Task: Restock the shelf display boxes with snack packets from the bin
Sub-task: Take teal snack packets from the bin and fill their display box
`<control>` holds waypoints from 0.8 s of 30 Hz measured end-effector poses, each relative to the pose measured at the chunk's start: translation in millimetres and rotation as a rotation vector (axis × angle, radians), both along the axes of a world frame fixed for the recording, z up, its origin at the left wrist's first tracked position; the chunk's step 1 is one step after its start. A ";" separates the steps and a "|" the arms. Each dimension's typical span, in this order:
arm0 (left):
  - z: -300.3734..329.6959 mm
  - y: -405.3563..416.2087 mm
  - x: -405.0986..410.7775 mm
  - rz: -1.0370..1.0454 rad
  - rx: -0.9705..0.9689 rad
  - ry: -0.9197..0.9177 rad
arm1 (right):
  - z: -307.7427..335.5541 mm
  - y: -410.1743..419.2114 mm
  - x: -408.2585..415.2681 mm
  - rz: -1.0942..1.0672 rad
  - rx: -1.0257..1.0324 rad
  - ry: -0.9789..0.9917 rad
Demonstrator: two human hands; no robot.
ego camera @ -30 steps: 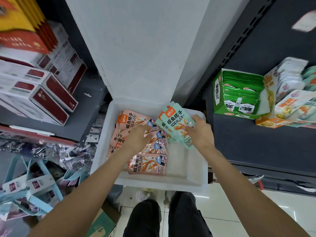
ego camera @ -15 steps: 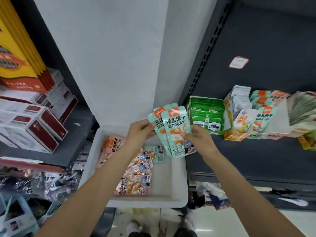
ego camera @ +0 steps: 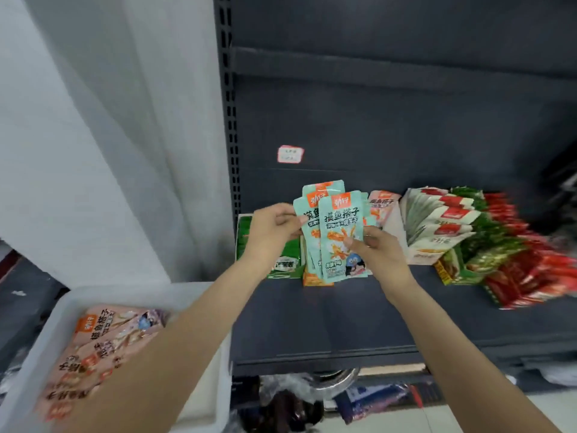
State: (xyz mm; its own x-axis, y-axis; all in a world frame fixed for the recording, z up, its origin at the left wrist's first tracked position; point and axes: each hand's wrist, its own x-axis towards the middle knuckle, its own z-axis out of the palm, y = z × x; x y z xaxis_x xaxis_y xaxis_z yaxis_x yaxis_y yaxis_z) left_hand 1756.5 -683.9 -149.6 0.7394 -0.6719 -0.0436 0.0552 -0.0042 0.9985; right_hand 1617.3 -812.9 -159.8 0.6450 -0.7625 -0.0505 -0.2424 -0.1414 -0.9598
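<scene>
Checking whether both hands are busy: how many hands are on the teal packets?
2. The left hand pinches the left edge of the fanned teal snack packets; the right hand grips their right side, above the shelf. Some packets may be hidden behind the front ones.

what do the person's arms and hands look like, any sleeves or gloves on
Both forearms are bare up to the edge of the picture, with no sleeves in view. The left hand and right hand wear no gloves. No watch, ring or bracelet shows on either wrist or hand.
</scene>
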 end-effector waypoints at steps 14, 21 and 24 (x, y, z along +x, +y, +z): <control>-20.8 -112.0 -25.3 0.078 0.157 -0.149 | -65.0 -108.5 -4.7 -0.094 -0.132 0.020; -30.4 -114.7 -21.4 0.064 0.255 -0.328 | -76.8 -106.3 -2.7 -0.098 -0.155 -0.016; -29.9 -118.1 -23.4 0.046 0.278 -0.486 | -80.9 -110.3 -2.3 -0.107 -0.184 0.021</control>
